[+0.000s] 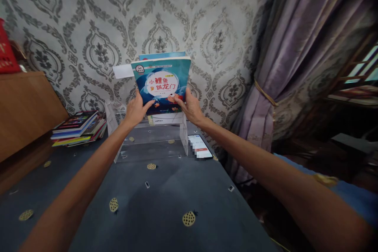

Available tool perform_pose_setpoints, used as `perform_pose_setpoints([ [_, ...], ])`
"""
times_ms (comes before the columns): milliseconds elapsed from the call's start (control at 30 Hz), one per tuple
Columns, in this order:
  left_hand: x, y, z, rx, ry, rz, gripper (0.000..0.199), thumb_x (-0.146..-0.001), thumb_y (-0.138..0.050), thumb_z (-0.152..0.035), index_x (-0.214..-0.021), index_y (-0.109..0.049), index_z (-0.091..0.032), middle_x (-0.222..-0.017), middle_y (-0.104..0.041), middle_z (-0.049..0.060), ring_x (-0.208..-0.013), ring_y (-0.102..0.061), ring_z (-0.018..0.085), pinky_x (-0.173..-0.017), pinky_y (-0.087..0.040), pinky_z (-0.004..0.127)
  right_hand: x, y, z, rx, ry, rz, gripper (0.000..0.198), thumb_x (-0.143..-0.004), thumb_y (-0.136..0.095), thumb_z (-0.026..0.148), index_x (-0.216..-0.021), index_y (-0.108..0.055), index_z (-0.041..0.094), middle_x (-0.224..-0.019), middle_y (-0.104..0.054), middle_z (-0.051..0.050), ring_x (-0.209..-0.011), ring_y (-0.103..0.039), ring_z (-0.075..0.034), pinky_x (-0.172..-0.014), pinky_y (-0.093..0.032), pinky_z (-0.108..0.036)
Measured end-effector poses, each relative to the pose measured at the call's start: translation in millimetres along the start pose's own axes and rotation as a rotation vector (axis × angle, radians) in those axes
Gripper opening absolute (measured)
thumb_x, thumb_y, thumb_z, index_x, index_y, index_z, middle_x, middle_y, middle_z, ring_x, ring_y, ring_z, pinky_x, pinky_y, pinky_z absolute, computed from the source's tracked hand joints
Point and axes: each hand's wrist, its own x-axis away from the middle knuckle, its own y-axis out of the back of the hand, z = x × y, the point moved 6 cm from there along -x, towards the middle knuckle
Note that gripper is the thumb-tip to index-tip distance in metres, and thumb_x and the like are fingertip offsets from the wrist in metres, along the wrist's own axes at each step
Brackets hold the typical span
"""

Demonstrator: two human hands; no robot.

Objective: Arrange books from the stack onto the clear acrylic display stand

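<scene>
A teal picture book (162, 84) with a fish on its cover is held upright between my two hands. My left hand (136, 109) grips its lower left edge, thumb across the front. On the lower right edge, my right hand (190, 106) is closed the same way. Directly below and behind stands a clear plastic stepped rack (150, 151) on the table. Another blue book (162, 55) shows its top behind the held one, and a pale cover (167, 119) shows beneath it. A white card (123, 71) juts out at the left.
A stack of books (78, 128) lies at the left beside a wooden cabinet (26, 106). A lit phone (201, 147) lies against the rack's right side. The dark pineapple-patterned tablecloth (153, 204) ends at the right, near a purple curtain (265, 86). Patterned wall (183, 12) rises behind.
</scene>
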Motion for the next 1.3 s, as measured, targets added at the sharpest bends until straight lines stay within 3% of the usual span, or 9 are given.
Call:
perform_pose_setpoints([
  [200,0,-3,3,-0.045,-0.011,-0.001,0.072,-0.088,-0.065,-0.044,-0.145,-0.034,-0.013,-0.125,-0.063,0.021,-0.119,-0.059,0.039,-0.102,-0.045,0.051,-1,-3,-2,0.015,0.009,0.009,0.023,-0.095,-0.049,0.047,-0.105,-0.045,0.026,-0.074,-0.054,-0.002,-0.069,-0.053,-0.021,-0.065,-0.041,-0.033],
  [467,3,-10,9,-0.025,-0.040,0.027,0.073,-0.089,-0.064,-0.041,-0.147,-0.030,-0.014,-0.128,-0.062,0.020,-0.115,-0.062,0.037,-0.099,-0.048,0.051,2,2,0,-0.036,-0.005,0.057,0.026,-0.094,-0.050,0.039,-0.114,-0.047,0.024,-0.083,-0.059,-0.004,-0.074,-0.056,-0.023,-0.071,-0.043,-0.036],
  [600,3,-10,10,-0.054,-0.030,0.028,0.076,-0.089,-0.063,-0.043,-0.150,-0.027,-0.014,-0.127,-0.062,0.021,-0.116,-0.061,0.039,-0.100,-0.047,0.051,6,1,-1,-0.007,0.023,0.078,0.020,-0.096,-0.046,0.043,-0.102,-0.050,0.025,-0.079,-0.057,-0.004,-0.073,-0.054,-0.024,-0.069,-0.042,-0.036],
  [733,3,-10,13,-0.120,-0.016,0.022,0.079,-0.088,-0.065,-0.049,-0.147,-0.030,-0.011,-0.112,-0.068,0.021,-0.110,-0.064,0.040,-0.098,-0.047,0.053,10,4,-4,0.092,0.057,0.034,0.026,-0.098,-0.042,0.046,-0.089,-0.051,0.023,-0.086,-0.058,-0.008,-0.077,-0.054,-0.025,-0.068,-0.041,-0.036],
  [933,5,-16,10,-0.247,0.014,0.069,0.083,-0.088,-0.062,-0.057,-0.144,-0.031,-0.004,-0.107,-0.067,0.027,-0.113,-0.062,0.046,-0.099,-0.045,0.056,16,3,-13,0.108,0.021,0.066,0.027,-0.096,-0.046,0.046,-0.085,-0.054,0.023,-0.081,-0.060,-0.006,-0.075,-0.054,-0.024,-0.064,-0.038,-0.033],
  [1133,8,-13,3,-0.255,0.052,0.060,0.072,-0.087,-0.065,-0.052,-0.137,-0.040,-0.007,-0.093,-0.069,0.021,-0.107,-0.064,0.046,-0.097,-0.045,0.058,18,2,-21,0.061,-0.053,0.104,0.026,-0.093,-0.050,0.047,-0.085,-0.055,0.023,-0.079,-0.064,-0.006,-0.074,-0.057,-0.024,-0.065,-0.040,-0.033],
  [1300,2,1,-6,-0.198,0.007,-0.023,0.047,-0.093,-0.056,-0.045,-0.127,-0.047,-0.013,-0.085,-0.068,0.014,-0.099,-0.067,0.042,-0.092,-0.048,0.057,11,6,-19,-0.020,-0.082,0.072,0.020,-0.091,-0.051,0.040,-0.092,-0.058,0.021,-0.084,-0.067,-0.008,-0.078,-0.061,-0.025,-0.071,-0.046,-0.037],
])
